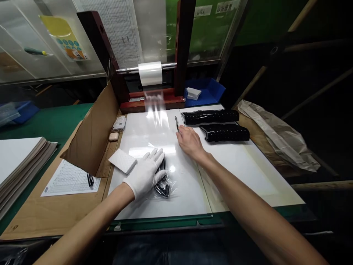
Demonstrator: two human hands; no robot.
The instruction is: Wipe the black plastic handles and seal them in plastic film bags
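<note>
My left hand [147, 173], in a white glove, lies flat with its fingers stretched out over a black part [165, 189] in clear plastic. The glove hides much of that part. A white folded cloth or pad [122, 161] lies just left of the glove. In my bare right hand [190, 141] is a slim utility knife [177, 122], its tip pointing away from me. Clear film [156, 106] runs down from a roll [150, 73] on a metal rod onto the white work surface [183, 195].
Two glossy black ribbed pieces [211, 116] lie right of my right hand. Behind them stands a blue bin [205, 92]. A cardboard panel [92, 132] rises on the left, near a printed sheet [68, 180], a pen [90, 180] and a paper stack [22, 162].
</note>
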